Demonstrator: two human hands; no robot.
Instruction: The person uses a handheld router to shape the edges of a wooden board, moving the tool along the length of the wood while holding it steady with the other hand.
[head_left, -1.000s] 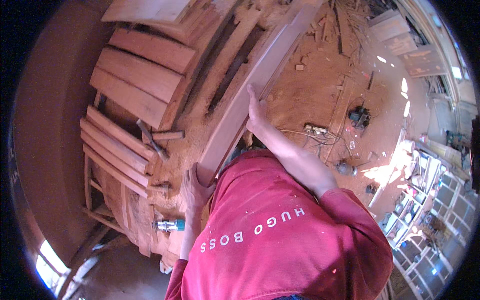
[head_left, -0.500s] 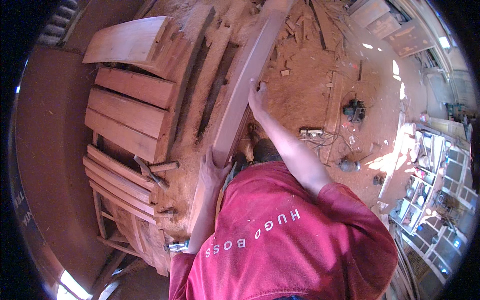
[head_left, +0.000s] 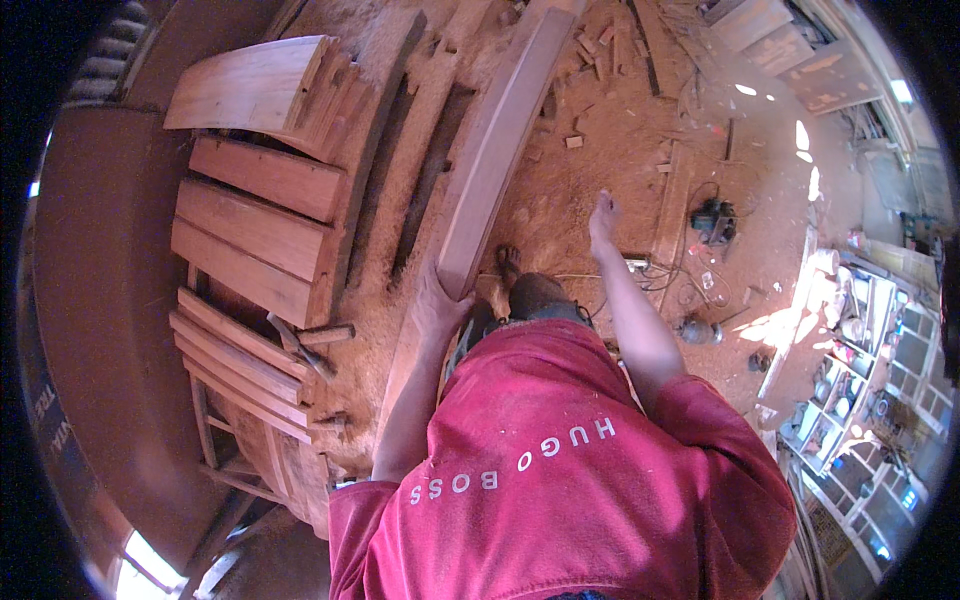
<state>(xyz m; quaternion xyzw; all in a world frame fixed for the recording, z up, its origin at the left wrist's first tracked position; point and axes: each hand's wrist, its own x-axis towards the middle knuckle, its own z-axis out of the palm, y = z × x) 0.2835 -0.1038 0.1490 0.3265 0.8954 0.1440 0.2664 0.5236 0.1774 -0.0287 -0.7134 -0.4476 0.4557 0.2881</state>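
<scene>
- The left hand [head_left: 440,305] is clamped on the near end of a long curved wooden plank [head_left: 495,140], which runs from the hand toward 12 o'clock over the sawdust-covered bench [head_left: 400,180].
- The right hand [head_left: 603,215] hangs free at 1 o'clock, fingers loosely spread (touching nothing).
- Stacked wooden slats [head_left: 250,240] lie at 9 o'clock.
- A power tool [head_left: 712,220] sits on the floor at 2 o'clock.
</scene>
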